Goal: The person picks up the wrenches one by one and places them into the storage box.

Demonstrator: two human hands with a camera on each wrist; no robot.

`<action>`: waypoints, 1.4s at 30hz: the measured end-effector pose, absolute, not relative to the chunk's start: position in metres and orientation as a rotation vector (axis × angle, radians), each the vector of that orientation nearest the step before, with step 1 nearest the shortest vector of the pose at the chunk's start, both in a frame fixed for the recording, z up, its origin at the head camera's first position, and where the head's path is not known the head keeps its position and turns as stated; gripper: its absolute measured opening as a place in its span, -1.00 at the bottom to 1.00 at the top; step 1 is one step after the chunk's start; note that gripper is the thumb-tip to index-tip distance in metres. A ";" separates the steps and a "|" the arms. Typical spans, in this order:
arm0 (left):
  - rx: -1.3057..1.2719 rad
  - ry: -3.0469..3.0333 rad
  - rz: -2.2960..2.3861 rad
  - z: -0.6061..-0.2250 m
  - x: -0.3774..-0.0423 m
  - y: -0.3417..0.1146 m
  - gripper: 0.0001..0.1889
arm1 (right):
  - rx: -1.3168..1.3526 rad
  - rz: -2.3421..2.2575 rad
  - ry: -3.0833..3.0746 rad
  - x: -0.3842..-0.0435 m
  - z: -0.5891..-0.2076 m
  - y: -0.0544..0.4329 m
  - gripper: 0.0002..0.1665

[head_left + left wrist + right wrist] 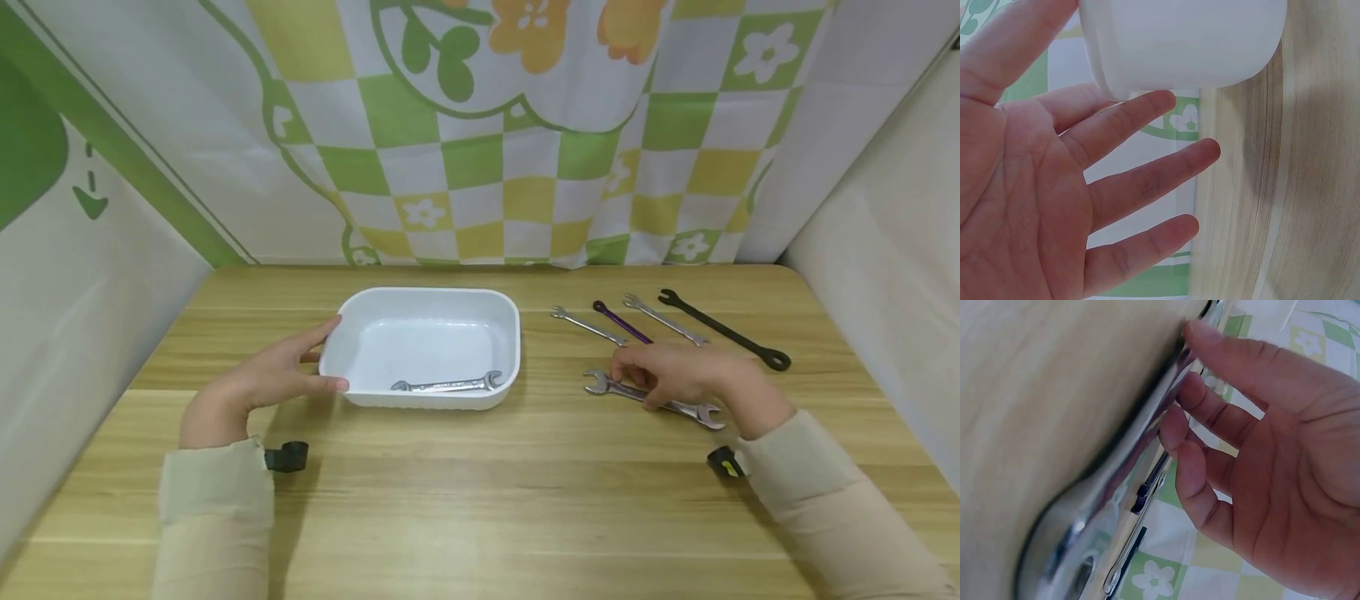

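Note:
A white rectangular tray (360, 401) stands left of centre, with a silver open-end wrench (457, 385) lying inside along its near wall. At the tray's left end is my left hand (273, 371), thumb against the near rim and index finger at the far left corner. In the left wrist view its other fingers (1154, 178) extend straight, apart from the tray wall (1191, 44). My right hand (675, 371) pinches the middle of a larger silver open-end wrench (686, 408). In the right wrist view the thumb and bent fingertips meet along that wrench (1075, 509).
Behind the right hand lie a small silver wrench (588, 325), a purple wrench (624, 322), another silver wrench (666, 319) and a long black wrench (723, 331). A checkered cloth (480, 183) hangs along the wooden table's (480, 500) back edge.

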State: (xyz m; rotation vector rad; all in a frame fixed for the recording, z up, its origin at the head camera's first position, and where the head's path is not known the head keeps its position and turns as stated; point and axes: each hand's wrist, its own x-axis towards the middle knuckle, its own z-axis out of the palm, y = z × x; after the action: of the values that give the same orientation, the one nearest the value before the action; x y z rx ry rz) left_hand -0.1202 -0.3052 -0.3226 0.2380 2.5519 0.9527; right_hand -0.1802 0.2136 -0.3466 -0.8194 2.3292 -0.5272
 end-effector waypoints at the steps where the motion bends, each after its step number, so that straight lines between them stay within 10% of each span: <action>1: 0.236 2.552 0.952 -0.323 -0.120 -0.305 0.13 | -0.833 -0.527 2.328 -0.180 -0.347 0.214 -0.55; 42: 0.223 2.541 0.952 -0.321 -0.120 -0.305 0.14 | -0.833 -0.375 2.451 -0.184 -0.352 0.215 -0.78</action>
State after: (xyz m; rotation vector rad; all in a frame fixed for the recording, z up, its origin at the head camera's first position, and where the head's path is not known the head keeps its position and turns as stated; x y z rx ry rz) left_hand -0.1203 -0.3050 -0.3211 0.2228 2.5407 0.9522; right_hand -0.1838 0.2149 -0.3516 -0.8330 2.4507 -0.3751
